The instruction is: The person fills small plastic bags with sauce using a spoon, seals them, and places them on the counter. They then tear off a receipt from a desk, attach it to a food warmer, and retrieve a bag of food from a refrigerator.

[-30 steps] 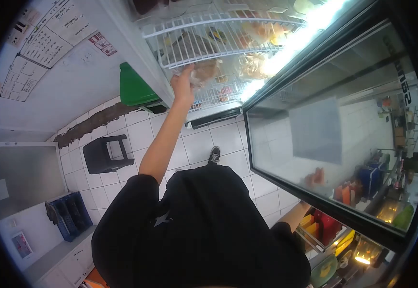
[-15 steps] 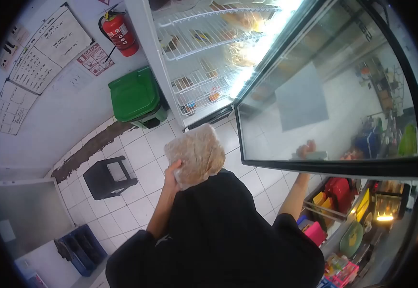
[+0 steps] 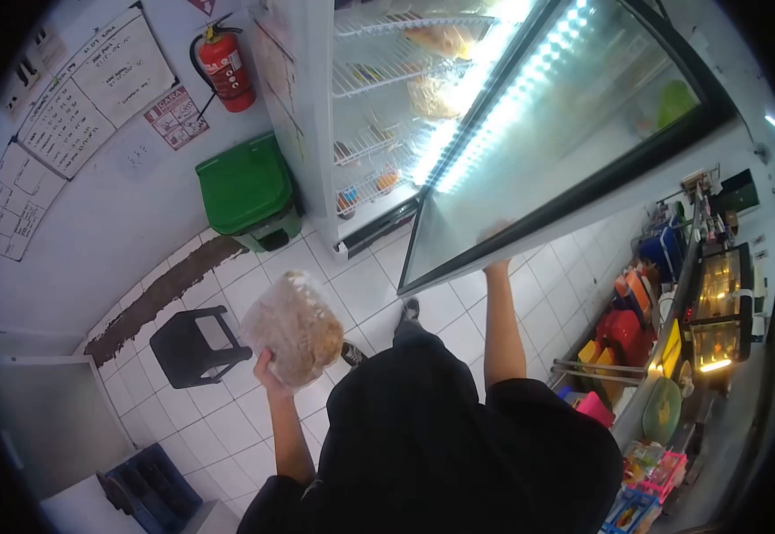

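My left hand (image 3: 269, 372) is closed on the lower left edge of a clear plastic bag (image 3: 294, 331) packed with pale brownish food. Frost or folds blur the contents, so I cannot make out the kind. The bag hangs over the tiled floor, left of my body. My right hand (image 3: 497, 265) is at the near edge of the fridge door (image 3: 530, 200), a glass panel in a dark frame, which stands partly open. Its fingers are mostly behind the frame and show only dimly through the glass. Bagged goods sit on the wire shelves of the lit fridge (image 3: 396, 76).
A green bin (image 3: 243, 182) and a dark stool (image 3: 193, 347) stand on the left. A fire extinguisher (image 3: 227, 71) hangs on the wall. Blue crates (image 3: 151, 489) are at lower left. A counter with a lit display case (image 3: 721, 294) and baskets runs along the right.
The fridge door has swung inward, leaving a narrower opening, with my right hand moving along with it. My left hand has carried the bag left and lower, away from my chest.
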Motion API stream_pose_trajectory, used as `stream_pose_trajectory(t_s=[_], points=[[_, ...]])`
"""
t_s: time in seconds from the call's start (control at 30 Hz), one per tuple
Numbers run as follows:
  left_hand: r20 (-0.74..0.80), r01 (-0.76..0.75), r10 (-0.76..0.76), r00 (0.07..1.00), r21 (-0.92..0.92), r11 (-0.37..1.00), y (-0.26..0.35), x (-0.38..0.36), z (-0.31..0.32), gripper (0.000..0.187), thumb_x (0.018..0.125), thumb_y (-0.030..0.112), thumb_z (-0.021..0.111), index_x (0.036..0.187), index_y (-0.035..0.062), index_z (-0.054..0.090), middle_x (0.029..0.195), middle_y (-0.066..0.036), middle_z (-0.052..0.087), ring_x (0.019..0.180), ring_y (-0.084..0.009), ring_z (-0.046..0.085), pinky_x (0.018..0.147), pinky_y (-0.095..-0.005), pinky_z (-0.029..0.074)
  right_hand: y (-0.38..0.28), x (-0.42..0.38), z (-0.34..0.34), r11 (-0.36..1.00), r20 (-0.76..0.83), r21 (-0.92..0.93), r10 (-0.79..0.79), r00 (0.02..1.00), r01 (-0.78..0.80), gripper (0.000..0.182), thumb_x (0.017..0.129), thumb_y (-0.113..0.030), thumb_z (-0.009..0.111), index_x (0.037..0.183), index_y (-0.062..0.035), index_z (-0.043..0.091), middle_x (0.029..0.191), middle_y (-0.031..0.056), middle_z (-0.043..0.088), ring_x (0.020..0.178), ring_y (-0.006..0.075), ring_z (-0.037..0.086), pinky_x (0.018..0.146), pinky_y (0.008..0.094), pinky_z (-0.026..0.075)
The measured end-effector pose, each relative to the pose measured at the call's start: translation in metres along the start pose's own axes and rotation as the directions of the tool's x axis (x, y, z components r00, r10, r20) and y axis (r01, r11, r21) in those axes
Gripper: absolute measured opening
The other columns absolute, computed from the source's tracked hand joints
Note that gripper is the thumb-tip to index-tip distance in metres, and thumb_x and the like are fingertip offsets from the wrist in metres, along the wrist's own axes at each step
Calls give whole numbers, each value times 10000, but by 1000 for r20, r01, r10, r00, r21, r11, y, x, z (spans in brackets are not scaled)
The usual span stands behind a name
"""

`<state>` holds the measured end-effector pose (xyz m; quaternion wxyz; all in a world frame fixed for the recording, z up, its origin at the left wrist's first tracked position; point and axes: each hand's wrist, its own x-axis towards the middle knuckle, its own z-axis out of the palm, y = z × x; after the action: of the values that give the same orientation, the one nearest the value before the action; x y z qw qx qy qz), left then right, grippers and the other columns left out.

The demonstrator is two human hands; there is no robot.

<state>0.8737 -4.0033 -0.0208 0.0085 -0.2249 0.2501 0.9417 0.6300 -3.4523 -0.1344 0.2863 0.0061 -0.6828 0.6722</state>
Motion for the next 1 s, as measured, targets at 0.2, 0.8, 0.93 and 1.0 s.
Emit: stream_pose_trajectory(t_s=[0.2, 0.8, 0.93, 1.0], points=[[26, -72, 73, 997, -57, 996, 14, -32, -29, 859, 826, 412, 613, 1500, -6, 283, 1465, -206, 443, 1326, -383, 473, 1093, -507, 424, -111, 6, 110, 829, -297, 446, 494, 817, -338, 414, 1038, -364, 394, 1206, -37, 585, 1079, 75, 651, 980, 218, 630, 840, 347, 517], [135, 75, -85, 987, 76, 994, -54, 67, 51, 675, 770, 358, 645, 1342, 21, 527, 1289, -162, 610, 1171, -355, 585, 1033, -473, 463, -125, -5, 161, 983, 348, -71, 183, 920, -168, 503, 1068, -375, 385, 1319, 27, 551, 1200, 90, 662, 1089, 226, 593, 983, 358, 429], [114, 264, -281, 953, 146, 953, -99, 92, 130, 653, 768, 328, 637, 1335, 19, 538, 1255, -169, 624, 1160, -366, 588, 1030, -483, 462, -99, -20, 2, 616, 500, -186, 730, 465, -766, 633, 1048, -539, 315, 1351, -30, 540, 1244, 93, 658, 1066, 211, 622, 906, 379, 455], [75, 272, -290, 954, 189, 944, -139, 119, 152, 647, 773, 324, 637, 1332, 13, 539, 1251, -173, 626, 1159, -367, 589, 1029, -488, 462, -100, -30, -75, 480, 453, -315, 834, 315, -819, 669, 1028, -594, 307, 1369, -60, 522, 1245, 102, 659, 1050, 215, 635, 861, 371, 462]])
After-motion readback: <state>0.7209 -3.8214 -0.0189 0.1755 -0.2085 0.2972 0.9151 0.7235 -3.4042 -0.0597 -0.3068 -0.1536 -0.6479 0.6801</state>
